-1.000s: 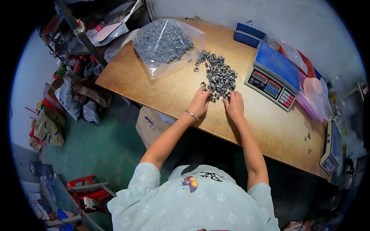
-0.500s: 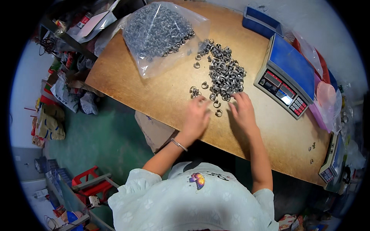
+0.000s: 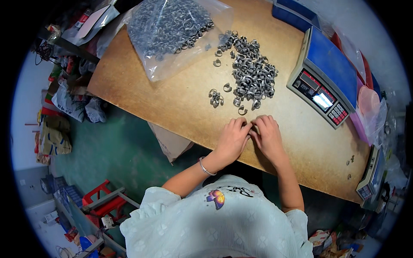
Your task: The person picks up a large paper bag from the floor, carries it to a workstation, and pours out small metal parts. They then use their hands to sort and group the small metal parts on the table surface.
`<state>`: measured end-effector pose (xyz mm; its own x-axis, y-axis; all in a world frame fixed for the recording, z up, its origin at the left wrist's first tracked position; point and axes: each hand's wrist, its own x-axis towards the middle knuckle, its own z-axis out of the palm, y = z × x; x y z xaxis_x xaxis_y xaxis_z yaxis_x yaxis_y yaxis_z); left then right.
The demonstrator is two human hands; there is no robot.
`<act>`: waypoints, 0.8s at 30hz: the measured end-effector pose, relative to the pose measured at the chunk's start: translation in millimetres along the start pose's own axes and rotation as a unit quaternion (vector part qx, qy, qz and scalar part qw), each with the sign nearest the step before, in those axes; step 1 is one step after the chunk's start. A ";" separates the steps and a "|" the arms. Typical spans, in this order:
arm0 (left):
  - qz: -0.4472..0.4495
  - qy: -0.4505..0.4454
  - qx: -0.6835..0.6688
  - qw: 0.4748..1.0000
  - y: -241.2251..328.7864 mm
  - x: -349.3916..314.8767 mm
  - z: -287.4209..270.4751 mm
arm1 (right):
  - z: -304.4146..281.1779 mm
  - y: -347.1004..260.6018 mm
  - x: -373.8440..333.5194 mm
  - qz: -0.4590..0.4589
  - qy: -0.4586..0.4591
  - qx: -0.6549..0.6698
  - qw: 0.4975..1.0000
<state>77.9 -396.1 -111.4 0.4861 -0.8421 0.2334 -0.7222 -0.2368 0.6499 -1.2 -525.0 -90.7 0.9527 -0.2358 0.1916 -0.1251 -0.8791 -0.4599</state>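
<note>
- Near centre, left hand (image 3: pixel 232 138) and right hand (image 3: pixel 268 136) are lying close; grip I cannot tell.
- Upper centre, curved grey metal rings (image 3: pixel 254 76) are looking light, stiff, pinchable by rims.

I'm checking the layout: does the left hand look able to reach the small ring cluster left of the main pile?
Probably yes: the small ring cluster lies ahead and left of the left hand, with only tabletop showing between them.
</note>
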 end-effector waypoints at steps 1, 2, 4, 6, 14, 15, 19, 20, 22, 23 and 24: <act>0.003 -0.012 -0.011 1.000 -2.2 -4.0 0.4 | -5.6 3.6 -8.0 0.004 -0.017 0.000 1.000; 0.003 -0.022 -0.021 1.000 -3.2 -7.7 0.8 | -11.5 6.7 -14.0 0.005 -0.036 0.001 0.999; 0.000 -0.022 -0.033 0.999 0.4 -11.4 6.3 | -22.1 12.7 -15.9 0.006 -0.013 0.051 0.999; 0.009 -0.017 -0.046 0.999 9.1 -8.3 13.9 | -26.8 20.9 -5.3 0.016 0.084 0.100 0.991; 0.014 -0.012 -0.074 0.997 25.4 4.0 19.1 | -5.7 44.1 39.0 -0.031 0.076 -0.018 0.996; 0.000 0.012 -0.082 0.997 21.6 -0.8 10.8 | -4.6 47.2 36.0 -0.030 0.089 0.001 0.996; -0.055 0.106 0.027 0.992 3.0 14.8 -3.6 | -1.8 32.4 40.3 -0.035 0.103 0.003 0.994; -0.057 0.100 0.042 0.993 1.4 19.3 -4.6 | 0.2 28.8 43.7 -0.033 0.098 -0.007 0.995; -0.061 0.082 0.047 0.994 -3.5 23.2 -4.7 | 6.0 31.6 42.8 -0.015 0.071 0.010 0.997; -0.066 0.073 0.038 0.994 -9.8 22.7 -3.4 | 4.9 33.8 41.2 -0.007 0.072 0.031 0.997; -0.070 0.064 0.029 0.995 -14.7 21.2 -3.2 | 3.7 36.1 38.7 0.001 0.074 0.052 0.996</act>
<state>100.4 -408.9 -113.7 0.6403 -0.7307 0.2368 -0.6685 -0.3782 0.6404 32.2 -564.3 -103.1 0.9002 -0.3028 0.3129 -0.0904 -0.8329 -0.5459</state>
